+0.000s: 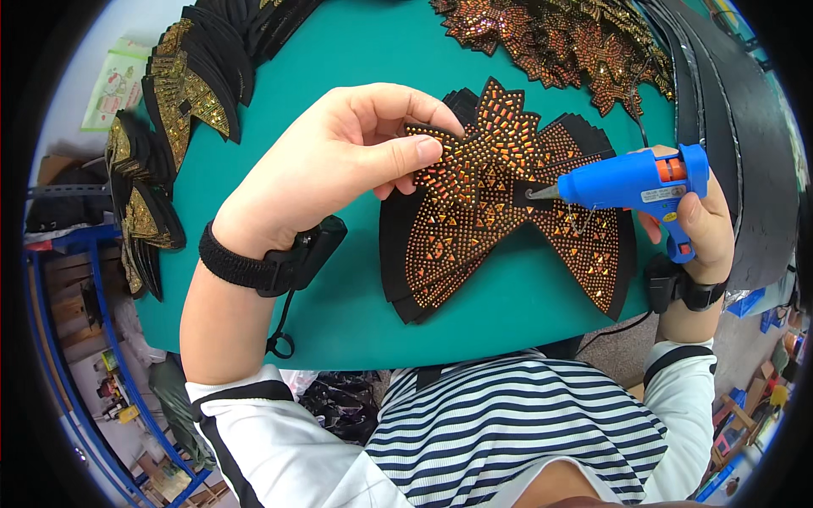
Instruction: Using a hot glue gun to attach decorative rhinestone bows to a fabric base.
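My left hand pinches a black leaf-shaped appliqué studded with orange-gold stones, thumb on top and fingers curled beneath. The appliqué is held over the upper left of a black bow-shaped piece, also studded, which lies on a stack of similar black pieces. Wrapped round a blue hot glue gun, my right hand points its metal nozzle left at the plain black middle of the bow. A small grey dab shows at the nozzle tip; whether it touches the bow I cannot tell.
A green table carries everything. Fanned stacks of gold-trimmed black pieces line its left side. More studded leaf appliqués are heaped at the far right, beside long black sheets. A blue-framed shelf stands off the left edge.
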A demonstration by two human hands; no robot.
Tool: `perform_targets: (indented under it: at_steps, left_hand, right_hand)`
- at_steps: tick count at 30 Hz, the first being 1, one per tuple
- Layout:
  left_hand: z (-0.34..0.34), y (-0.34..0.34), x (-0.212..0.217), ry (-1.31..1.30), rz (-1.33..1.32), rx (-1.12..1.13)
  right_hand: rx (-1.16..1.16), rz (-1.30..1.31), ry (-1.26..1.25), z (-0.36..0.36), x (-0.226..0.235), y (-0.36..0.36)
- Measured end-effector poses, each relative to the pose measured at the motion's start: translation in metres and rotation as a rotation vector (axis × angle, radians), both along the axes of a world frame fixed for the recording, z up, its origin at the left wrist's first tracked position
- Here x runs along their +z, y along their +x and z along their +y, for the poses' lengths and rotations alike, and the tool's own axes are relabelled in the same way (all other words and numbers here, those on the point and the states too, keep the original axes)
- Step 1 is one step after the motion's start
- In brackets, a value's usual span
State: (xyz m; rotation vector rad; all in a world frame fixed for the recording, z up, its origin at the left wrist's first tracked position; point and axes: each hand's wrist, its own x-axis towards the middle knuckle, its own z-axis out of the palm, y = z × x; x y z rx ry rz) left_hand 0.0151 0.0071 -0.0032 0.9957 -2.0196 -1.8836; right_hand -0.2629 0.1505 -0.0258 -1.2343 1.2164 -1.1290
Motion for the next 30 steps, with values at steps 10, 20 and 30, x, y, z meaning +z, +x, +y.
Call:
perform_targets:
  at_steps: [10,20,30]
  left_hand:
    - [0.002,0.004,-0.002,0.084,0.030,0.016]
    - [-0.001,0.010,-0.013,0.203,0.126,0.060]
    - [0.002,0.020,-0.002,0.169,0.330,0.115]
  right_hand:
    - [0.040,0.143,0.000,0.004,0.018,0.007]
    - [0.059,0.236,-0.036,0.011,0.027,0.008]
    - [0.104,0.304,-0.073,0.005,0.027,0.007]
